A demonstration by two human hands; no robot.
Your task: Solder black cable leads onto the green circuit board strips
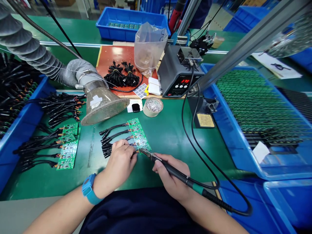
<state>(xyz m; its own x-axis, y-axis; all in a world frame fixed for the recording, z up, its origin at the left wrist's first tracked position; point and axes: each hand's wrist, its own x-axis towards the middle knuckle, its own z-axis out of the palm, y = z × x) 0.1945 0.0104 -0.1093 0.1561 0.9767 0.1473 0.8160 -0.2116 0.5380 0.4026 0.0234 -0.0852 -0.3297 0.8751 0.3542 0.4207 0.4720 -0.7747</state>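
Panel: one, flat on table, cables along left side
Left hand: fingertips pinched nearly closed on one cable
Right hand: fingers closed around one iron, tip at panel's near end
Bundles: two, side by side on mat
Station: one, reading 370
Roll: one

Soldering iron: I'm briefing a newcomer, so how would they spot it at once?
On the green bench, find the grey soldering station. Nearer the wearer, the right hand holds the soldering iron, its tip at the green boards. A green band sets it apart from the boards' black cables.
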